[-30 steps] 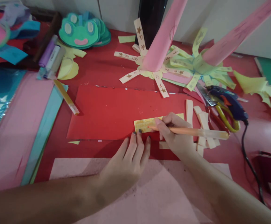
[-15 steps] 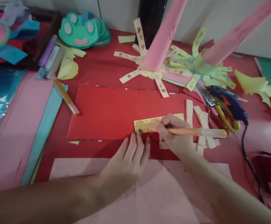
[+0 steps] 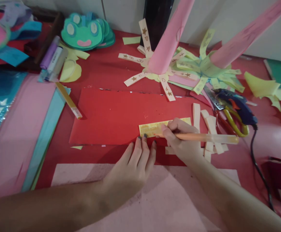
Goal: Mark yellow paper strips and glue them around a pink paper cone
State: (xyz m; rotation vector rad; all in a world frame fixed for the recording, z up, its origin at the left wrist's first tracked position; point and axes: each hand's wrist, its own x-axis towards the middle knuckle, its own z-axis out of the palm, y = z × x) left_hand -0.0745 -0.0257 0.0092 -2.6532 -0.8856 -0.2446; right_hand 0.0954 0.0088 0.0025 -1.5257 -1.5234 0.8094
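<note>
A person's right hand grips an orange pen against a paper strip, seemingly mostly coloured yellow, on the right half of the red sheet, while the open left hand touches the strip's edge and pale strips near the sheet's right end look uncoloured.

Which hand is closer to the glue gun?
Right. The right hand, holding a pen, is below-left of the glue gun; the left hand is farther left.
</note>
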